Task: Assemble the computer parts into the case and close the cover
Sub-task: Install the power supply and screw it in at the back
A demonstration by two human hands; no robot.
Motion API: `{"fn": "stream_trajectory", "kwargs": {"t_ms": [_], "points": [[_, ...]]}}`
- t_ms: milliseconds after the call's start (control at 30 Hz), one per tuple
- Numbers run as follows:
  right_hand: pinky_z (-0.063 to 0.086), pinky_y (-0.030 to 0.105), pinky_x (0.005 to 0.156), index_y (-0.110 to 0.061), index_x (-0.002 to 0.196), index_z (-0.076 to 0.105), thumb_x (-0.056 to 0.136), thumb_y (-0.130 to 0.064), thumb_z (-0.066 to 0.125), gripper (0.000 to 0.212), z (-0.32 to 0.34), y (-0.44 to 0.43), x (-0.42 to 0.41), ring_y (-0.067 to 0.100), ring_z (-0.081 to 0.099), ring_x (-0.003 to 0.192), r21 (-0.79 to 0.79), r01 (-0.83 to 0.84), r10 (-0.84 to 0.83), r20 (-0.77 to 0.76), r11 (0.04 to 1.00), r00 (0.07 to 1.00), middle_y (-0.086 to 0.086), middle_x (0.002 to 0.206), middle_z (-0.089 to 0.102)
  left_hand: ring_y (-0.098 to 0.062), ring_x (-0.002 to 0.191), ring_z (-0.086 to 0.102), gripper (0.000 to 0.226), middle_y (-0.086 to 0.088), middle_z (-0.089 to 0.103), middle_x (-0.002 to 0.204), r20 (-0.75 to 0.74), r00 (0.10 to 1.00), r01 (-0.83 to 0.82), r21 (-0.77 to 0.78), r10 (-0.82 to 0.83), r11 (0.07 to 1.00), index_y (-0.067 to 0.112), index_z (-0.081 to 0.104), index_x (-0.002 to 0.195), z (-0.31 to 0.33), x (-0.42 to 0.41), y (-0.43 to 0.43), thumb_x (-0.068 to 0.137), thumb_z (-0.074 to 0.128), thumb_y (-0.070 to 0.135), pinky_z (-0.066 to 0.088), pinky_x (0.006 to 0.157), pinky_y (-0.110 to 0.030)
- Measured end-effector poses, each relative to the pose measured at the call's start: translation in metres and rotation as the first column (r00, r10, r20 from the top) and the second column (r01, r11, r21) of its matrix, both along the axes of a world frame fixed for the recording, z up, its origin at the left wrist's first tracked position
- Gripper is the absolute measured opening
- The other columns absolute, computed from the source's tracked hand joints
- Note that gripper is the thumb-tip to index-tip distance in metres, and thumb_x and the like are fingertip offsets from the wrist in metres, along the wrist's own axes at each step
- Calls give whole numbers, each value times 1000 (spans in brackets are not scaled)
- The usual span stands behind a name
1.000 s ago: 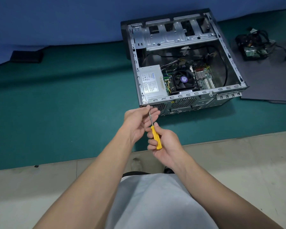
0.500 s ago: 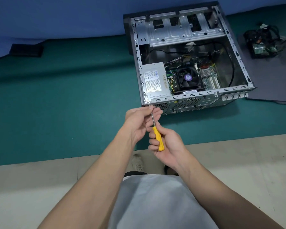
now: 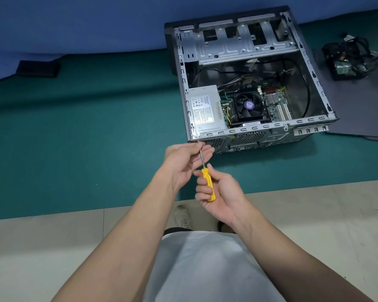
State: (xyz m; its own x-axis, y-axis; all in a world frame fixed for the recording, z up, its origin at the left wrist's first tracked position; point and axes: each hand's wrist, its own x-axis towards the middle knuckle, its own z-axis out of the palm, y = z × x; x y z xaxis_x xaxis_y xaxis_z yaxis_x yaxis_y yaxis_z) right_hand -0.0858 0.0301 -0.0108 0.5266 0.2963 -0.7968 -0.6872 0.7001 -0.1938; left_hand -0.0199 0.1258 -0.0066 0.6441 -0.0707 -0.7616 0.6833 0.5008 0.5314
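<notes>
An open computer case (image 3: 312, 75) lies on the green mat, showing a grey power supply (image 3: 205, 107), a black fan (image 3: 249, 106) and a green motherboard (image 3: 277, 103). My right hand (image 3: 220, 191) grips the yellow handle of a screwdriver (image 3: 207, 183). Its metal shaft points up toward the case's near left corner. My left hand (image 3: 184, 159) pinches the shaft near its tip, right at that corner. What sits at the tip is hidden by my fingers.
A dark grey side panel (image 3: 362, 110) lies flat to the right of the case, with a bundle of black cables and a small green board (image 3: 349, 61) on it. A black block (image 3: 38, 68) sits at the far left by the blue backdrop.
Both hands have stayed together on the screwdriver by the case's near left corner. The view shifted slightly, so the case sits a little differently in frame.
</notes>
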Motion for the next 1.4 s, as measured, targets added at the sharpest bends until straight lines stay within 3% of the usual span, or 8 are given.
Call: {"fn": "stream_trajectory", "kwargs": {"t_ms": [233,433,567,833,1000,1100,1200,1400], "points": [[28,21,38,-7,78,60,94,-24,59,24,-1,9,-5,10,38,42,-708,-64,241,152,704,958,2,59,52,-28,67,72,7,-22,70,70,15,994,-112,93,111,989,-12,61,90,-3,-5,-10,84,65,-11,58,59,-26],[20,14,29,-7,80,52,100,-27,43,30,0,5,-2,3,27,33,186,134,-137,3,973,991,-2,52,40,-27,67,73,13,-24,71,76,-6,998,-67,21,67,998,-16,61,98,3,-3,-3,86,62,-11,55,53,-22],[27,19,34,-5,85,58,95,-37,55,33,1,10,-5,8,38,39,-171,25,-13,70,985,997,2,57,51,-27,65,72,10,-24,70,72,-3,997,-82,85,83,993,-14,61,95,2,-2,-6,85,62,-12,55,51,-22],[31,37,63,-12,77,52,101,-37,38,37,-11,14,-14,33,48,78,-992,-120,581,-76,37,810,13,81,64,-30,69,73,4,-23,70,74,7,997,-75,91,75,993,-12,62,86,-2,-2,-9,84,65,-11,59,61,-29],[21,19,34,-9,72,49,102,-31,43,38,-6,19,-10,9,27,34,-294,51,-18,113,955,993,-4,48,32,-28,68,73,5,-24,70,76,6,999,-53,67,53,996,-11,62,86,-2,-2,-7,83,66,-10,58,60,-26],[13,16,30,-8,72,50,95,-32,47,33,1,6,-7,4,23,29,258,188,-181,-51,948,982,-7,45,29,-28,67,73,4,-22,70,70,10,998,-68,74,68,995,-10,61,84,-1,-2,-8,83,65,-11,58,59,-26],[19,19,31,-8,75,52,97,-37,48,36,6,9,-7,8,27,33,-62,70,-68,21,996,997,-3,47,34,-28,66,73,4,-21,70,68,25,997,-73,124,71,990,-10,62,83,-1,-2,-8,83,65,-12,57,57,-24],[30,38,62,-6,99,55,100,-33,42,30,-6,19,-24,38,55,81,-997,-14,648,-60,-76,760,16,87,65,-27,65,72,4,-20,70,68,30,998,-64,171,60,983,-11,63,86,-1,-2,-12,84,66,-10,57,57,-25]]}}
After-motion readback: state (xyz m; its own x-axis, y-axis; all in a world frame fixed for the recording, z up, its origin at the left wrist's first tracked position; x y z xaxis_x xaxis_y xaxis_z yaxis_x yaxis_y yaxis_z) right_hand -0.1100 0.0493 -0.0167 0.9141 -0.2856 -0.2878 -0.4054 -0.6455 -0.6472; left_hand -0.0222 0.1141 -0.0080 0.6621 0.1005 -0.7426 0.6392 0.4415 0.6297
